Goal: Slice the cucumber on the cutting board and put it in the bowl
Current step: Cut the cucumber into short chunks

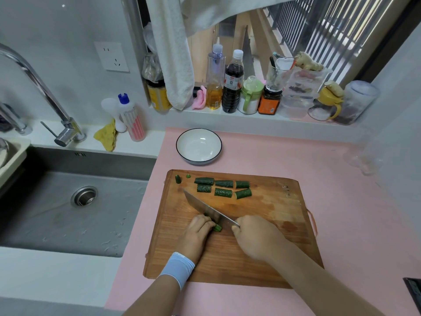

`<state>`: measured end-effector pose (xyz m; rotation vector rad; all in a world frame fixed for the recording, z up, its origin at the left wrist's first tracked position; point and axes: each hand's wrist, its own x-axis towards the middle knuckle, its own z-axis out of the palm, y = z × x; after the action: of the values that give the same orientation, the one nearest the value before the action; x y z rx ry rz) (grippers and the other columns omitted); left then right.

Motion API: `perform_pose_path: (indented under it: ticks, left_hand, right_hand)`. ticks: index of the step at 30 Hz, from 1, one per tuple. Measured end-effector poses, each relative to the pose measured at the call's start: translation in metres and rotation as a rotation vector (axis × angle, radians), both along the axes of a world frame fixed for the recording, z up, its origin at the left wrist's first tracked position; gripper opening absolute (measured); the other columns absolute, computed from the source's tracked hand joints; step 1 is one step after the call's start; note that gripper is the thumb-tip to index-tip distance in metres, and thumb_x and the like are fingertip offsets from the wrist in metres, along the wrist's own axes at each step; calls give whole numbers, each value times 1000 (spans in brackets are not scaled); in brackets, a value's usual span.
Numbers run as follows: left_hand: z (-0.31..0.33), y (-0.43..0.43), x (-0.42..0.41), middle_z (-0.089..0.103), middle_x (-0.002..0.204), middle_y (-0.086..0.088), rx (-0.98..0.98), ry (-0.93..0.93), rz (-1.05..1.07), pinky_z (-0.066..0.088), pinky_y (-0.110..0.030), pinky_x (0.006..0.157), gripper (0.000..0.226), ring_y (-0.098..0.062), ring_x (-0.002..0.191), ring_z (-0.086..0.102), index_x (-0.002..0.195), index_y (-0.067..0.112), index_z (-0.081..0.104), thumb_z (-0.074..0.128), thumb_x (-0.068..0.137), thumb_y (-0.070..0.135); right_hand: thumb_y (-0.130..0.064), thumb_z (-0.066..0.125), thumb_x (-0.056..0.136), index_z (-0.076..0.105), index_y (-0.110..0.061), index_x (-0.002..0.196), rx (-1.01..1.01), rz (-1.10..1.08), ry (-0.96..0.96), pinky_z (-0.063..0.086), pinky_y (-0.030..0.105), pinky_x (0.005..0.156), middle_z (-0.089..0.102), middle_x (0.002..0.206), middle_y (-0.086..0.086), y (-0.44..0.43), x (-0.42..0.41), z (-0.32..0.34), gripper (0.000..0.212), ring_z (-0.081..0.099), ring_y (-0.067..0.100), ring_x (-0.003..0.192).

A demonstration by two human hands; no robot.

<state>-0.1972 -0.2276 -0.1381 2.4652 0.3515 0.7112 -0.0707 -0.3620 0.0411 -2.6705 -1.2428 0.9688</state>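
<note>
A wooden cutting board (262, 224) lies on the pink mat. Several cut cucumber pieces (223, 188) sit in two rows near its far edge, with a small cucumber end (178, 179) at the far left corner. My left hand (197, 233) holds down a short cucumber piece (217, 228), mostly hidden under my fingers. My right hand (255, 236) grips the handle of a cleaver (202, 205), whose blade rests across that piece, tip pointing far left. An empty white bowl (198, 145) with a dark rim stands beyond the board.
A steel sink (68, 213) with a tap (45, 92) lies to the left. Bottles and jars (234, 87) line the window sill behind the bowl. A dish soap bottle (133, 119) and yellow cloth (107, 136) sit by the sink.
</note>
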Motion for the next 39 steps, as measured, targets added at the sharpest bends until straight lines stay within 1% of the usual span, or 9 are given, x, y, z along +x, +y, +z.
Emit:
perform_pose_path:
  ticks: [4,9,13,15,20,22,26,34,39]
  left_hand:
    - [1,0,-1,53,111,5,-12,0,15,34,-16,103,20,-8,110,47,105,15,64,59,92,2]
    - [2,-1,-1,53,110,4,3,5,14,34,-15,102,16,-10,108,48,105,13,64,53,94,9]
    - [3,-1,0,52,111,5,-13,6,20,32,-14,104,19,-8,109,46,105,14,64,58,92,2]
    - [2,-1,-1,52,111,6,-24,5,22,31,-14,104,20,-7,110,46,105,15,64,57,91,1]
    - [0,-1,-1,52,111,12,-92,1,43,31,-13,104,24,11,115,37,104,18,65,56,93,-1]
    - [0,-1,-1,52,111,13,-98,-3,41,31,-12,103,24,12,116,36,104,19,65,56,93,-1]
    - [-1,0,-1,52,113,12,-100,-10,35,33,-15,103,27,9,115,38,107,23,63,57,93,0]
    - [-2,1,-1,54,112,6,-32,-10,24,35,-17,103,17,-9,110,48,106,15,63,54,95,6]
    - [-3,-1,-2,53,113,5,-30,-10,34,34,-17,105,21,-9,112,47,106,12,64,47,96,11]
  right_hand:
    - [-35,39,106,57,-20,90,-39,23,-2,45,32,63,59,80,-1,3,2,4,29,56,18,71]
    - [-33,40,105,57,-19,87,-69,46,-3,47,33,64,59,82,1,13,1,-4,28,58,20,75]
    - [-33,40,106,59,-18,90,-92,36,16,52,35,70,62,84,3,9,4,-5,28,60,22,77]
    - [-34,39,106,58,-18,91,-101,41,22,50,33,67,61,83,2,5,6,-7,29,59,20,74]
    - [-34,39,106,53,-25,82,-57,20,12,43,32,61,58,79,-3,3,2,-18,29,54,16,69]
    - [-34,39,105,48,-27,76,-27,4,17,44,33,63,57,78,-3,2,1,-24,32,55,19,70]
    - [-35,39,105,46,-27,72,9,-5,7,45,35,63,57,76,-3,-4,1,-32,35,56,22,70]
    - [-37,40,104,58,-25,86,78,-33,-10,51,37,66,61,76,-4,-5,-3,-51,29,61,21,72]
    - [-37,41,104,61,-23,88,112,-55,-2,50,36,67,63,79,-3,0,-3,-60,29,61,22,75]
